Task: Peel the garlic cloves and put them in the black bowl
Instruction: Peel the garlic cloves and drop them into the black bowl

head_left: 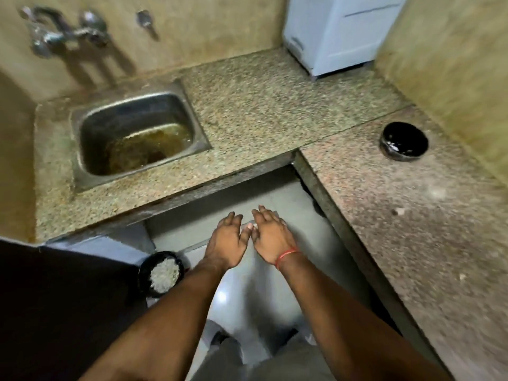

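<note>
A black bowl (404,141) stands on the granite counter at the right, near the wall, with a few pale bits inside. A second black bowl (162,273) filled with pale white pieces sits low on the left, beside my left forearm. My left hand (229,237) and right hand (270,235) are stretched out side by side over the floor, in front of the counter's inner corner, palms down and fingers straight. A small pale spot (251,226) shows between the two thumbs; whether it is a clove, a peel or a nail is unclear.
An L-shaped granite counter (275,105) runs along the back and right. A steel sink (137,133) holding brown water is set in it at the left, under wall taps (66,31). A white appliance (338,28) stands in the back corner. Grey floor (247,284) lies below my hands.
</note>
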